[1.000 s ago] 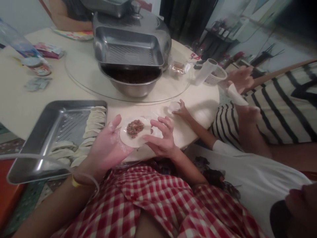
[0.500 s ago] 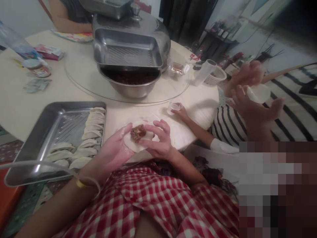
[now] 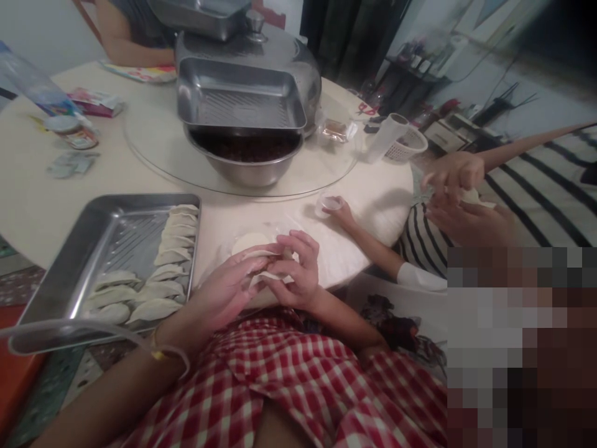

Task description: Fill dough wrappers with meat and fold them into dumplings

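Observation:
Between my two hands a dumpling (image 3: 267, 254) is folded partway, its wrapper edges raised and brown filling showing in the gap. My left hand (image 3: 228, 283) cradles it from the left, fingers closed around the dough. From the right, the fingers of my right hand (image 3: 298, 274) pinch its edges. Just behind my fingers, a round dough wrapper (image 3: 252, 242) lies on the floured table. To my left, a metal tray (image 3: 100, 230) holds several folded dumplings (image 3: 175, 249) in rows along its right and near sides.
A metal bowl (image 3: 254, 171) of dark filling stands on the glass turntable (image 3: 158, 165), partly under a tilted metal tray (image 3: 240, 93). On the right, one person's hand (image 3: 342, 214) holds a small clear cup (image 3: 329, 204); another person's hands (image 3: 461, 193) hold a pale wrapper.
The flat wrapper with filling on my left palm has been folded upward, and my right fingers have closed on it. On the right, the other person's hands have come together.

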Tool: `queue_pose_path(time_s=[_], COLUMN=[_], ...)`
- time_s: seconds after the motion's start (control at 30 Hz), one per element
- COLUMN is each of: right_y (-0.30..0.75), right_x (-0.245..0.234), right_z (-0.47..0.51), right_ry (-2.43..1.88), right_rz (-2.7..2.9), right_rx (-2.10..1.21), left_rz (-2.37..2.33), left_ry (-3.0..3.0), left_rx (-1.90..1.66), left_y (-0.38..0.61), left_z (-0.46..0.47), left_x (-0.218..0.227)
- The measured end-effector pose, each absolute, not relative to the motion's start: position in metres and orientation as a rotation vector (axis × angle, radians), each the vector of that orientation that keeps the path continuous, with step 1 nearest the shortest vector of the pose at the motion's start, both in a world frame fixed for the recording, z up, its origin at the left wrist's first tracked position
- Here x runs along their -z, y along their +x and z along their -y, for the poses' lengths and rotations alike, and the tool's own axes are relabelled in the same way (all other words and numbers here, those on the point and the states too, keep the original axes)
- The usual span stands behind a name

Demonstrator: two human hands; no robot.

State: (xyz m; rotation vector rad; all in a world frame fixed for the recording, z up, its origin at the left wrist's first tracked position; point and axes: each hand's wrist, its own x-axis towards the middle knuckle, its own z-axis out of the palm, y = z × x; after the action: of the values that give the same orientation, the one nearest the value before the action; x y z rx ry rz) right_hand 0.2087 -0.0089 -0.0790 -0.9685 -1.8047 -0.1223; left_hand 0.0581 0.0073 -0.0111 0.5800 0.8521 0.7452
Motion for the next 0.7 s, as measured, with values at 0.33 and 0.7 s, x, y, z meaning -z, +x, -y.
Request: queue_pose_path(time_s=[0.33, 0.7], right_y=[0.191, 0.200], right_x=[0.066, 0.065], right_z=[0.005, 0.002], right_ry=[-1.031, -1.082], right_rz=[1.509, 1.625], right_rx=[0.080, -0.169], left_rz=[-0.764, -0.784], left_ry=[0.702, 0.795], left_rx=[-0.742, -0.755], left_y=[0.061, 0.062], left_z=[-0.007, -0.007], left_x=[0.017, 0.022])
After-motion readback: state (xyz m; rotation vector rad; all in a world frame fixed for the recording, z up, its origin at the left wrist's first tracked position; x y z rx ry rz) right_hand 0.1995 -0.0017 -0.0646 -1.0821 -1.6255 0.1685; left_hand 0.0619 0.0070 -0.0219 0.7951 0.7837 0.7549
